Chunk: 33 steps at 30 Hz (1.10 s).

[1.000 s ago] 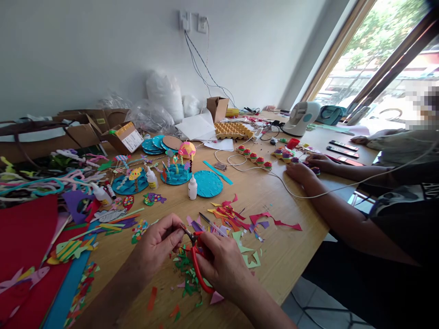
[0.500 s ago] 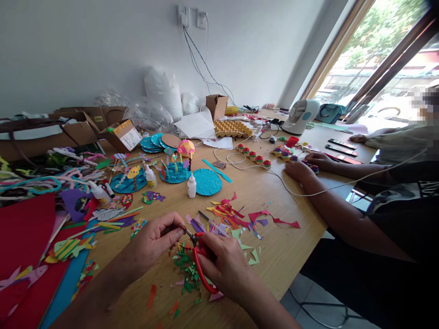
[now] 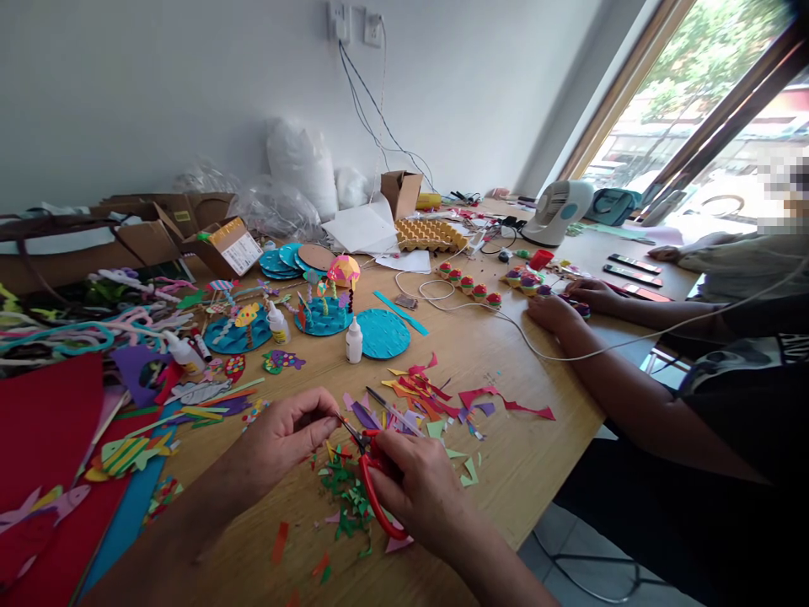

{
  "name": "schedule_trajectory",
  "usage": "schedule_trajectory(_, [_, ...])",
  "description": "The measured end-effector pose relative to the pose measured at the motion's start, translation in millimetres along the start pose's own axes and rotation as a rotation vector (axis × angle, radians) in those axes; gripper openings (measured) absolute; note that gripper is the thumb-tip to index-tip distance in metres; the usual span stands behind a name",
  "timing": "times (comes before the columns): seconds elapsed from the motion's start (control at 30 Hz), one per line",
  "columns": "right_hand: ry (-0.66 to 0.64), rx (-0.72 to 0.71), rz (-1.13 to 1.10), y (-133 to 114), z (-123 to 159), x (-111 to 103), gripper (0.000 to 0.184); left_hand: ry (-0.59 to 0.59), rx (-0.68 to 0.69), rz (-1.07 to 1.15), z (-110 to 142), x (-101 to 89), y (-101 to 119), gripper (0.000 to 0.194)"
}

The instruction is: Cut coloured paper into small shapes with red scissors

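Red-handled scissors [image 3: 377, 493] sit in my right hand [image 3: 420, 485], its fingers wrapped round the loops. Their blades point up and left to the fingertips of my left hand [image 3: 297, 434], which is closed in a pinch. Whatever small piece lies between those fingertips is too hidden to name. Under and beside the hands are green paper scraps [image 3: 347, 497]. Past the scissors lie a pen [image 3: 392, 410] and red and orange paper scraps [image 3: 420, 388]. A blue disc [image 3: 383, 334] and a white glue bottle [image 3: 354, 341] stand farther off.
Decorated blue discs [image 3: 322, 316] and a fish cutout [image 3: 126, 455] are at left, near red sheets [image 3: 44, 421]. A white cable [image 3: 524, 341] crosses the table. At right, another person's arms [image 3: 607, 371] rest by painted egg-carton pieces [image 3: 471, 287]. A fan [image 3: 559, 215] stands behind.
My hands and the scissors stay almost in the same place. The view has shifted very slightly.
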State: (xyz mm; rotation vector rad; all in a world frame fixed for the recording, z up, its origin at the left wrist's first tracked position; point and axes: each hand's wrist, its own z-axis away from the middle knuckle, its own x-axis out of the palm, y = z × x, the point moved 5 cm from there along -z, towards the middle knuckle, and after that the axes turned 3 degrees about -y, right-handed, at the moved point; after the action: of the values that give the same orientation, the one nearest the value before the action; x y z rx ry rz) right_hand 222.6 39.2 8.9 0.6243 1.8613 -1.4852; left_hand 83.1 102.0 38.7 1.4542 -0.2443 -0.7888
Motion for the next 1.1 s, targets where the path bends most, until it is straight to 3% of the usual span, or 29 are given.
schedule_trajectory(0.63, [0.014, -0.004, 0.008, 5.2, 2.7, 0.9, 0.023, 0.064, -0.016, 0.110, -2.3, 2.0, -1.2, 0.009])
schedule_trajectory(1.1, [-0.002, 0.025, 0.021, 0.1, 3.6, 0.2, 0.019, 0.006, -0.045, 0.174, -2.3, 6.3, -7.1, 0.012])
